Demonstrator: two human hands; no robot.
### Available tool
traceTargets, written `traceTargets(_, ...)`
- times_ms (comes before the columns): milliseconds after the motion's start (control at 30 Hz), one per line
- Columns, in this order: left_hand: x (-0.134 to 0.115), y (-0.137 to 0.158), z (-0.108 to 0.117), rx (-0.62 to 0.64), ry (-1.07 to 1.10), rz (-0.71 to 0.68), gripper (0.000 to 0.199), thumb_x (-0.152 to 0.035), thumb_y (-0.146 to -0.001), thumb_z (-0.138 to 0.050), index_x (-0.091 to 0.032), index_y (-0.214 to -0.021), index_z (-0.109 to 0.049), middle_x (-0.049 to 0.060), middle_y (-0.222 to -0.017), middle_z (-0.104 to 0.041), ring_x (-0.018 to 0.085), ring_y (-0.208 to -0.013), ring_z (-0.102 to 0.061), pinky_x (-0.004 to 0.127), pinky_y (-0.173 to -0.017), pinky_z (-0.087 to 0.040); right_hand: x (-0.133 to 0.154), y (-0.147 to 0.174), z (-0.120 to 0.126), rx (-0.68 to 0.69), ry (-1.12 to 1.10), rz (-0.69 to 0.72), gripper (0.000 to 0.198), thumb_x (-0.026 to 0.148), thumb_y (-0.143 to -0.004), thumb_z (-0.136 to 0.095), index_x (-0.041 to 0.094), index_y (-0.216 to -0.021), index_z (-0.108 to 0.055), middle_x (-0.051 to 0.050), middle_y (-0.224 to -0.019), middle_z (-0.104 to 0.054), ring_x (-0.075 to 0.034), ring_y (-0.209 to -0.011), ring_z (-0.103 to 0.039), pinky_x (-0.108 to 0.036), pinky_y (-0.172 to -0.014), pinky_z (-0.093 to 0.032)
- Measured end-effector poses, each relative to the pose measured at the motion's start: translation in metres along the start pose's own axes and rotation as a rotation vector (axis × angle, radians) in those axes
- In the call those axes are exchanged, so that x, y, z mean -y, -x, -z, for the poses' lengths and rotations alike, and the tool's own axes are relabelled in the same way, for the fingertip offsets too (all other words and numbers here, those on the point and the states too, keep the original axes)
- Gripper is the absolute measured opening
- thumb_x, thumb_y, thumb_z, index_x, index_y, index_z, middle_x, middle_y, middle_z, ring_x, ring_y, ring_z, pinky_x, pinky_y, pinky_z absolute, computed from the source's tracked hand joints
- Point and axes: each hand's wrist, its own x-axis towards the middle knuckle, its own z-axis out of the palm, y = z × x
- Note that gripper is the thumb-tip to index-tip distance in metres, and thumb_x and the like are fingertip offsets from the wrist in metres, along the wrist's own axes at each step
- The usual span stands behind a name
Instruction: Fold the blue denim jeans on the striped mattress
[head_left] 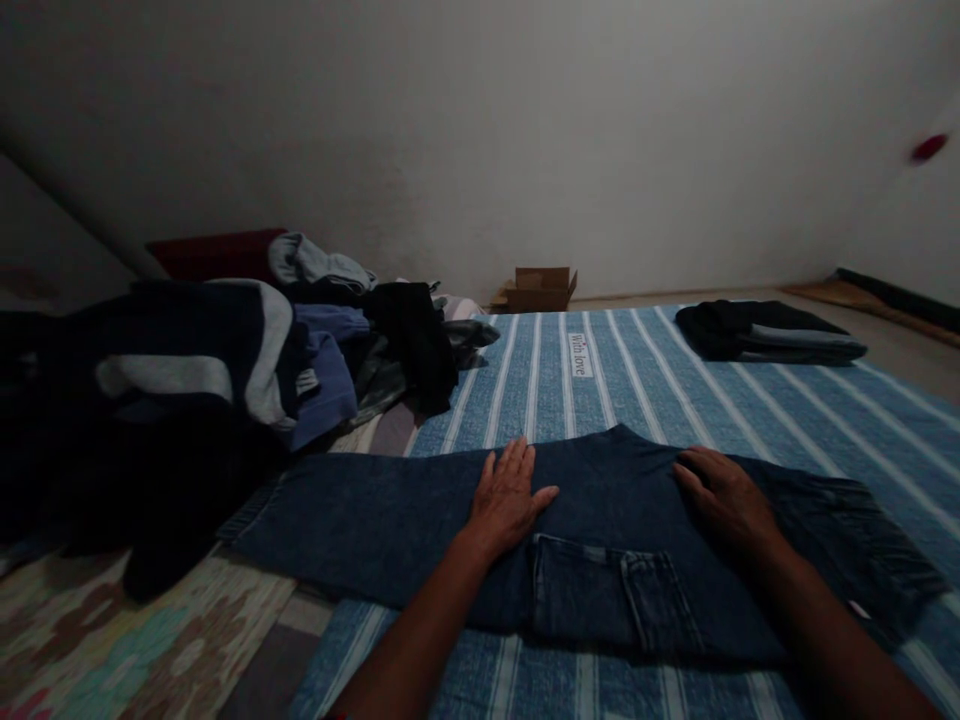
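Note:
Dark blue denim trousers (592, 490) lie stretched sideways across the striped sheet, with a ribbed hem at the left and a gathered part at the right. A stitched rectangular panel like a pocket (585, 590) shows on the near side. My left hand (506, 495) rests flat on the middle of the denim, fingers extended. Further right, my right hand (727, 490) lies on the cloth near its far edge, with fingers slightly bent and no fold gripped.
A heap of clothes (180, 370) fills the left side. On the blue striped sheet (510, 370), a folded dark stack (765, 330) lies at the back right. Behind the sheet stands an open cardboard box (538, 290) by the wall. Flowered cloth (142, 650) covers the near left.

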Motion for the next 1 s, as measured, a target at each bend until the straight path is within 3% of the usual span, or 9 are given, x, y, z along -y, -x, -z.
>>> traceTargets(1000, 0.008, 0.030, 0.005, 0.018, 0.018, 0.127, 0.073, -0.059, -0.091, -0.028, -0.011, -0.146, -0.023, 0.010, -0.155, -0.015, 0.022, -0.143, -0.006, 0.046, -0.115, -0.012, 0.000, 0.002, 0.004, 0.041, 0.020, -0.056, 0.051, 0.054, -0.084, -0.036, 0.017, -0.103, -0.065, -0.013, -0.118, -0.061, -0.029, -0.112, -0.054, -0.045, -0.098, -0.040)
